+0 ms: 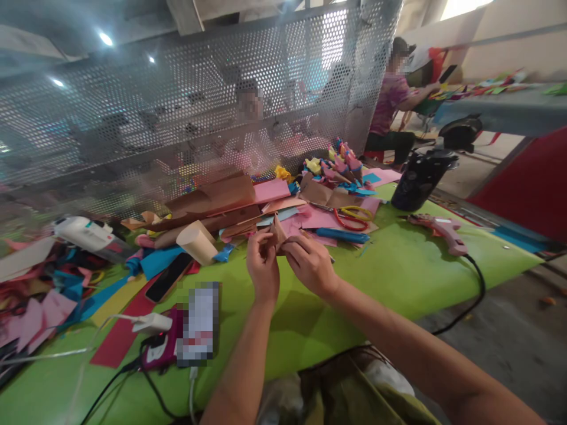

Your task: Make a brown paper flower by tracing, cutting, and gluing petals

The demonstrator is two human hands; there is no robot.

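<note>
Above the green table (398,265), my left hand (262,265) and my right hand (310,262) meet, both pinched on a small folded piece of brown paper (278,231). The paper stands up between the fingertips of both hands. Just beyond it lie loose sheets of pink and brown paper (248,198). Red-and-yellow scissors (354,217) and a blue pen-like tool (348,236) rest to the right of my hands.
A pink glue gun (440,231) with a black cord lies at the right. A white glue gun (88,235), a cream paper roll (198,242), a phone (168,276) and paper scraps sit at the left. A black bottle (419,179) stands far right. People sit behind a perforated metal screen (177,106).
</note>
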